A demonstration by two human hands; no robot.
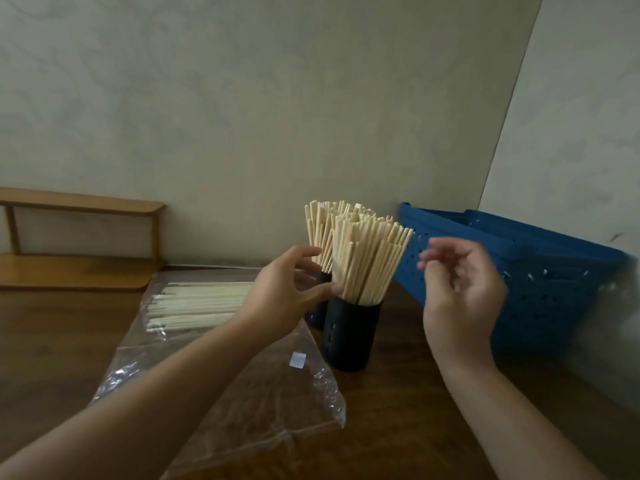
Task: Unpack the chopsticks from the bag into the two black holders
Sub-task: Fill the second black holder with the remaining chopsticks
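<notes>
Two tall round black holders stand near the back edge of the dark brown wooden desk (398, 410). The near black holder (349, 336) and the far black holder (317, 315) are both full of pale wooden chopsticks (367, 261). Your left hand (287, 292) is open, its thumb touching the near bunch. Your right hand (462, 292) is open and holds nothing. The clear plastic bag (242, 386) lies flat on the left, with more chopsticks (197, 304) inside. A blue plastic basket (540, 282) sits in the back right corner.
</notes>
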